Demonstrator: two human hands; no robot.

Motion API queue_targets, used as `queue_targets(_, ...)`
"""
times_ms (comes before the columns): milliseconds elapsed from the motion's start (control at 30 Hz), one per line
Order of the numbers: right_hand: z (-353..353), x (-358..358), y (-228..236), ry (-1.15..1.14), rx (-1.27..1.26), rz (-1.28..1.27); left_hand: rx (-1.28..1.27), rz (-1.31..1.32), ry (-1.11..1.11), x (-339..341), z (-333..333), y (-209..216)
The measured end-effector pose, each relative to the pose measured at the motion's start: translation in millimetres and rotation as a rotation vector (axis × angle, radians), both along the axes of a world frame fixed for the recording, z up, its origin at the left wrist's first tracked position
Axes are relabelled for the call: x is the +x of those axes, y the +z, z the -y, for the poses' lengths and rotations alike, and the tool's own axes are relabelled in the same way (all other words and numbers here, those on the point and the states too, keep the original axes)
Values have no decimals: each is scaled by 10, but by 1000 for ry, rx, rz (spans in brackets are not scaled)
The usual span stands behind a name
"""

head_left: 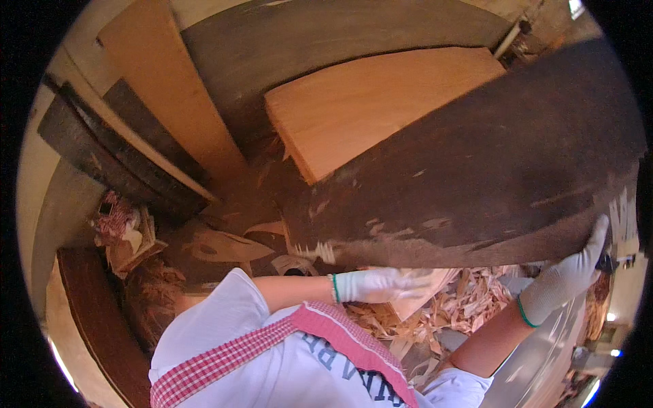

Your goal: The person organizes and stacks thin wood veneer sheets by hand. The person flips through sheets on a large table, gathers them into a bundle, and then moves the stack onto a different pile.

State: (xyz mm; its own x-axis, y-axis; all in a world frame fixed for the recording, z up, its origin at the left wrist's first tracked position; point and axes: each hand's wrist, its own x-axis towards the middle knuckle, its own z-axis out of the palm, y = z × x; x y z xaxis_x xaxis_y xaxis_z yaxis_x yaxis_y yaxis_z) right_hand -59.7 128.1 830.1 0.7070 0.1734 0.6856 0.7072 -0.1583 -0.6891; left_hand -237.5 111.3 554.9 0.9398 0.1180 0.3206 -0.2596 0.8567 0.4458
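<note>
A large dark brown wooden sheet (476,163) slants across the right half of the view, its near edge rough and splintered. My right hand (561,282), in a white knit glove with a green cuff, is at that sheet's near right corner. One long finger lies up over the edge, and the others are curled and partly hidden. My left hand (381,284), gloved likewise, is just below the near edge with its fingers pointing right. Motion smears those fingers, so their grip is unclear. A pale veneer piece (416,299) lies beside their tips.
Behind the dark sheet sits a thick stack of pale orange veneer (381,95). Long boards (170,81) lean at the left, near a dark curved panel (115,156). Torn veneer scraps (469,302) are heaped below the sheet, and a rag (117,217) lies at the left.
</note>
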Motion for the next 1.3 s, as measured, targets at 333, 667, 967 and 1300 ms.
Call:
queue_targets(333, 364, -101, -1965, -98, 134, -776, -831, -355, 604, 132, -1660, -831)
queue_targets(667, 971, -171, -5271, -204, 521, -1654, -363, -846, 541, -239, -2802, -2761)
queue_targets(967, 358, -582, -6288, -88, 487, -1944, -114, -1097, 442, -397, -3741, -3974)
queue_targets(1300, -45, -531, -6965, -404, 633, -1885, -331, -1323, 541, -54, -3817, -4424)
